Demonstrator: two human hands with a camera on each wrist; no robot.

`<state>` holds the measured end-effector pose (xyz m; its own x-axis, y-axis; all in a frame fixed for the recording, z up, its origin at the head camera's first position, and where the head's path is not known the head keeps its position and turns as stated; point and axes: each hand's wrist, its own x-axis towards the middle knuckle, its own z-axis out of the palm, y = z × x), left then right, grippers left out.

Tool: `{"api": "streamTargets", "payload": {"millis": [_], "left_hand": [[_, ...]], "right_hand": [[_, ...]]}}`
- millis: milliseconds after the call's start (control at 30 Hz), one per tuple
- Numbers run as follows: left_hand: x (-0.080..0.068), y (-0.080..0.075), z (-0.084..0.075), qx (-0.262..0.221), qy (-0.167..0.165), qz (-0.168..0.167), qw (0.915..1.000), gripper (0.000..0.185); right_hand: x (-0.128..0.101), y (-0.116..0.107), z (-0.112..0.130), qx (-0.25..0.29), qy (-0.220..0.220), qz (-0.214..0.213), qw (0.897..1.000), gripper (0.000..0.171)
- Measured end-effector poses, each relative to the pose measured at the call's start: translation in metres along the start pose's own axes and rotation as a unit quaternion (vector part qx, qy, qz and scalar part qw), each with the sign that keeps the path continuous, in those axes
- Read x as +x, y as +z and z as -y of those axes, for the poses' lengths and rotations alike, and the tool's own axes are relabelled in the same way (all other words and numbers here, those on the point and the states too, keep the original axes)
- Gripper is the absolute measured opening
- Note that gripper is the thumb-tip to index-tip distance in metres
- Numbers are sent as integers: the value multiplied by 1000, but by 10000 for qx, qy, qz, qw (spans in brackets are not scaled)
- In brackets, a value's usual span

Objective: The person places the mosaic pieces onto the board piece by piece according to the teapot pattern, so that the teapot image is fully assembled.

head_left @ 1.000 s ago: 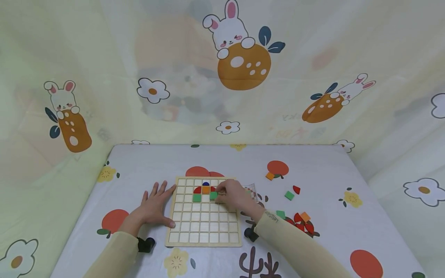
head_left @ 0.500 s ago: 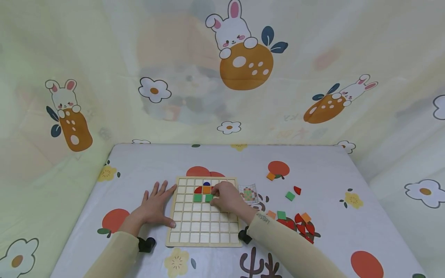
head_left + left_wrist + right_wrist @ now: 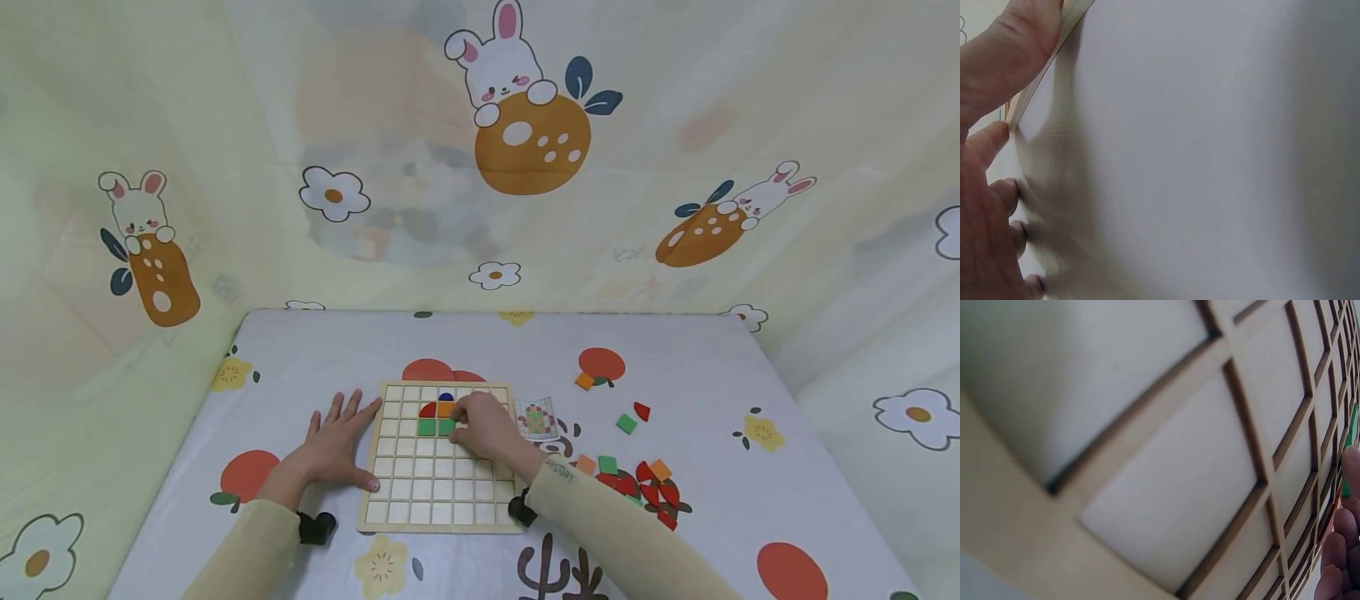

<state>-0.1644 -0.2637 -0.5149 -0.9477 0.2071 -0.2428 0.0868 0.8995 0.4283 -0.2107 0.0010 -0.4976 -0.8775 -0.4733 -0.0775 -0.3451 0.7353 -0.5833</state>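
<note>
A wooden grid board (image 3: 438, 487) lies on the cloth-covered table. Its upper rows hold a blue half-round (image 3: 446, 397), a red quarter piece (image 3: 427, 410), an orange square (image 3: 446, 409) and a green square (image 3: 425, 427). My right hand (image 3: 480, 425) reaches over the board and pinches a second green tile (image 3: 447, 427) down beside the first. In the right wrist view the green tile (image 3: 1350, 440) shows edge-on by my fingertips (image 3: 1344, 550). My left hand (image 3: 337, 437) lies flat with spread fingers, thumb against the board's left edge (image 3: 1035, 94).
A small pattern card (image 3: 536, 418) lies just right of the board. Loose pieces lie further right: an orange square (image 3: 583, 381), a green square (image 3: 626, 423), a red piece (image 3: 641, 409) and a mixed pile (image 3: 637, 482). Printed fabric walls enclose the table.
My right hand has carried the green tile leftward across the board, from one cell away to right beside the placed green square. The left hand has stayed still.
</note>
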Motion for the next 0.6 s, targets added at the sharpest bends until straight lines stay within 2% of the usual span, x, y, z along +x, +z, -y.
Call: {"api": "streamTargets", "payload": {"millis": [367,600], "left_hand": [[1,2,1,-14,-7,9,10000,128],[0,1,1,-20,0,4,10000,128]], "right_hand": [[-1,0,0,-13,-106,36,9999,22],[-1,-2,0,13,-168,-11,9999,16]]}}
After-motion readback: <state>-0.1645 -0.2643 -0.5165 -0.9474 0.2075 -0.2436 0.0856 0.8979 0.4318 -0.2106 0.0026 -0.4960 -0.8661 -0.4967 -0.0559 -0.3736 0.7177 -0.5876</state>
